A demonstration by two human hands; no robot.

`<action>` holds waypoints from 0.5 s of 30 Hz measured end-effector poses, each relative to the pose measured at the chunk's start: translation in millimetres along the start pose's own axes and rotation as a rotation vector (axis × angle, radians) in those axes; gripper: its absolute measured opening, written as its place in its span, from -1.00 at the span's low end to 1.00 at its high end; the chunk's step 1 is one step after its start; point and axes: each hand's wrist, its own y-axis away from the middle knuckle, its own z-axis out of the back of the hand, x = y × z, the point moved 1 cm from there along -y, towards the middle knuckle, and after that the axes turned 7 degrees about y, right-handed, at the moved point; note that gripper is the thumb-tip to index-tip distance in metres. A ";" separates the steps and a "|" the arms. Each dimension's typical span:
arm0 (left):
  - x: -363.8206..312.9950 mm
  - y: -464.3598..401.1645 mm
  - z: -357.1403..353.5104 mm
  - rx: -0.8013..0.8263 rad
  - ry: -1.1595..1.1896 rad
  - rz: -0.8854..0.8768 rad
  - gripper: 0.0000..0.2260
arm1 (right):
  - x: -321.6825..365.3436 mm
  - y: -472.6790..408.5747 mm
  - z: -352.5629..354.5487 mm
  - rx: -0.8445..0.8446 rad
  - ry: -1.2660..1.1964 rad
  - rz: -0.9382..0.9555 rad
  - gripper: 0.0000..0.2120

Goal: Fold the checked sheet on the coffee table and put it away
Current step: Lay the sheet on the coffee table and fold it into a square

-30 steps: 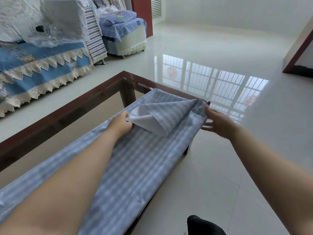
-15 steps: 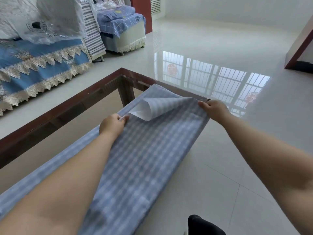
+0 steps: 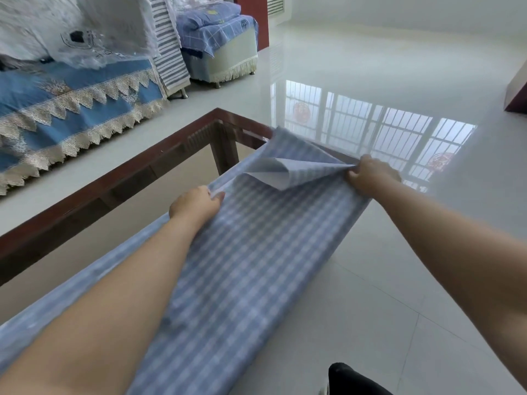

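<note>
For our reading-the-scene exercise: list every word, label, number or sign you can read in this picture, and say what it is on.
No text can be read.
Dark emblem on the clear plastic cover over the sofa: too blurred to read.
Yellow mark on the blue bedding at the back: too small.
Checked sheet: pattern only.

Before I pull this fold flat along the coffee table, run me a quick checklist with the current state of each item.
1. Right hand pinches the checked sheet at its far corner: ok.
2. Left hand holds the sheet's left edge: ok.
3. Top layer flat: not ok, a flap curls up showing the white underside.
4. Sheet supported by the coffee table: ok.
5. Near end squared: cannot tell, arms hide it.
</note>
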 end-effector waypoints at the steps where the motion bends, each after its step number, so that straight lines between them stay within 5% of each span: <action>1: 3.1 2.0 1.0 0.031 -0.054 0.006 -0.54 | 7.9 2.5 0.4 -0.046 0.047 0.028 -0.56; 7: 24.6 18.1 8.5 0.054 -0.156 0.085 -0.61 | 56.3 17.6 6.4 -0.058 0.048 0.136 -0.61; 12: 27.2 8.9 16.0 -0.082 -0.157 0.001 -0.72 | 67.0 -5.3 14.5 0.064 -0.330 0.007 -0.44; 15: 36.7 -2.5 13.3 -0.051 -0.072 0.059 -0.71 | 70.9 -16.3 8.4 0.099 -0.247 -0.043 -0.41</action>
